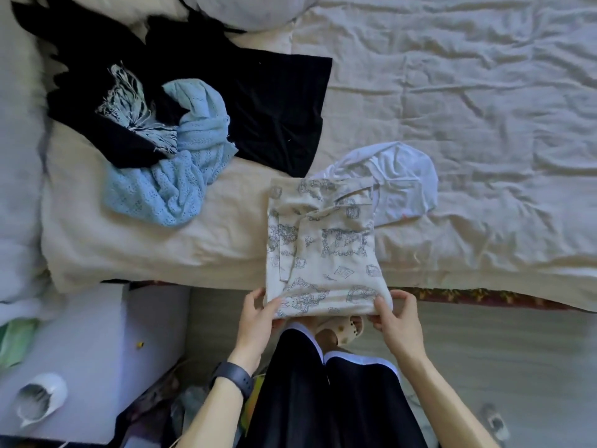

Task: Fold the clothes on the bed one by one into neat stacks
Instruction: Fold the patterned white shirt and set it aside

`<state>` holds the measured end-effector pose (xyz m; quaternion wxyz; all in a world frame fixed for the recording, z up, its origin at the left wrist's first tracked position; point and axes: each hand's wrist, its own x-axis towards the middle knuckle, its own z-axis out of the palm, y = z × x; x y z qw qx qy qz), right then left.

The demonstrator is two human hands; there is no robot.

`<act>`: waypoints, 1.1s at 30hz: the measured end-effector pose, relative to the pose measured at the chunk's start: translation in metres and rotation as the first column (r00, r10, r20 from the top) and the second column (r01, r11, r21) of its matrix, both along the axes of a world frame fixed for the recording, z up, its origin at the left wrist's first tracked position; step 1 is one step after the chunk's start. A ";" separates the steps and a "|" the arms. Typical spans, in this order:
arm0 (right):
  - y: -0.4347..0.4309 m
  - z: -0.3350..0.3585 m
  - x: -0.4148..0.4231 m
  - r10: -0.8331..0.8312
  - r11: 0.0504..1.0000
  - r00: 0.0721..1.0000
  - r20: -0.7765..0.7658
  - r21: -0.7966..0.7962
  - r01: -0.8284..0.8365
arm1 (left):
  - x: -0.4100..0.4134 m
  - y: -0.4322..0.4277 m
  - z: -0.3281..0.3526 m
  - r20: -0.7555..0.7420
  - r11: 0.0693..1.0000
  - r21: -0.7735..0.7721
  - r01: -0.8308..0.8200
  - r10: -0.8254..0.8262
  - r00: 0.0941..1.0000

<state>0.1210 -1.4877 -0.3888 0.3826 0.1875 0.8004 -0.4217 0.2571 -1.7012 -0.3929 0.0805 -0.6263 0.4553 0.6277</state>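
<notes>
Gripping top [319, 247] near hem: L hand [258, 310], R hand [395, 310] each pinch a corner. I read long axis running straight away up bed [484, 124].

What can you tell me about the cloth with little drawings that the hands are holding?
The patterned garment is cream, soft-looking fabric printed with grey-blue line drawings. It is folded into a tall rectangle, with a folded flap across its front. It lies at the near edge of the bed. The left hand and right hand each grip a lower corner. Its upper right part overlaps a white garment.
</notes>
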 end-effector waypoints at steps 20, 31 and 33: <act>-0.097 -0.049 -0.159 0.282 0.956 0.912 -0.297 0.013 -0.292 | -0.145 -0.127 -0.039 0.145 0.663 -0.498 0.559 -0.572 0.807; -0.141 -0.106 -0.192 0.332 0.894 0.928 -0.168 0.370 -0.253 | -0.193 -0.131 -0.098 0.519 0.556 -0.442 0.703 -0.481 0.707; -0.144 -0.108 -0.195 0.313 0.886 0.938 -0.146 0.402 -0.233 | -0.194 -0.126 -0.103 0.571 0.522 -0.433 0.735 -0.472 0.672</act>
